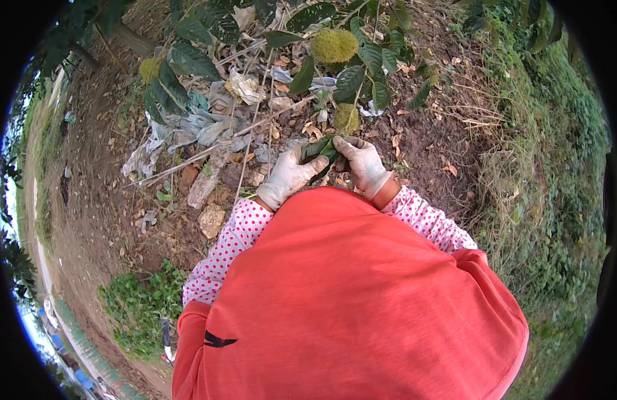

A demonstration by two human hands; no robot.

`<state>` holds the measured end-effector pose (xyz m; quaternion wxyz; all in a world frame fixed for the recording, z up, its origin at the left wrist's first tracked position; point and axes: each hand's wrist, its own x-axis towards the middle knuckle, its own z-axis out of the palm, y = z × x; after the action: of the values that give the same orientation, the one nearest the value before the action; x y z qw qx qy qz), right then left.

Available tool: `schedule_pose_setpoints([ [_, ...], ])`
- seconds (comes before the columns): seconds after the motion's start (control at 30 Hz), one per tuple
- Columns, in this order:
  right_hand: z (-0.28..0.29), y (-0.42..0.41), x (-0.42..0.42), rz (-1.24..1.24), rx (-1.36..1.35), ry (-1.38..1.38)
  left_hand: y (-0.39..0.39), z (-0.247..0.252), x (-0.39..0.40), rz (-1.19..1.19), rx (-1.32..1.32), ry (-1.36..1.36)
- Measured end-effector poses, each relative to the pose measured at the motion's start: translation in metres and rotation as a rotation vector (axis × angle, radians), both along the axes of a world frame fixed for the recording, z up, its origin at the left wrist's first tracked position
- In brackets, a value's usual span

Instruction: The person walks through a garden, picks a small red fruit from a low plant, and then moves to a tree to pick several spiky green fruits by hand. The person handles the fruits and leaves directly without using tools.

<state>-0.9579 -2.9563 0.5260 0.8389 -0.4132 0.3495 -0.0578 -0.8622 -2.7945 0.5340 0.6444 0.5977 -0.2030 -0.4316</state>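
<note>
Both my hands wear pale, soiled work gloves. In front of my chest, my left hand (291, 174) pinches green chestnut leaves (317, 147) between thumb and fingers. My right hand (362, 162) grips the same leaf cluster from the other side; its fingertips are partly hidden behind the leaves. Just above the right fingertips hangs a small spiny chestnut bur (346, 117), apart from the glove as far as I can tell. A larger yellow-green bur (334, 46) hangs higher on the branch, among toothed leaves (349, 82).
Another bur (149, 70) hangs at the upper left. Grey plastic sheeting (201, 127), dry sticks (188, 161), a pale rock (211, 221) and fallen leaves litter the brown soil. Grass and vines (553, 200) cover the right side. A tree trunk (133, 40) stands at the upper left.
</note>
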Motion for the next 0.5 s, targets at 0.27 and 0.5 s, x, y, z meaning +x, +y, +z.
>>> schedule_pose_setpoints([
  [0.27,0.017,-0.01,0.001,0.29,-0.194,0.036,0.007,0.009,0.003,0.036,0.26,-0.132],
  [0.5,0.016,-0.071,0.005,0.07,-0.586,0.046,0.009,0.024,0.003,0.074,0.468,-0.373],
])
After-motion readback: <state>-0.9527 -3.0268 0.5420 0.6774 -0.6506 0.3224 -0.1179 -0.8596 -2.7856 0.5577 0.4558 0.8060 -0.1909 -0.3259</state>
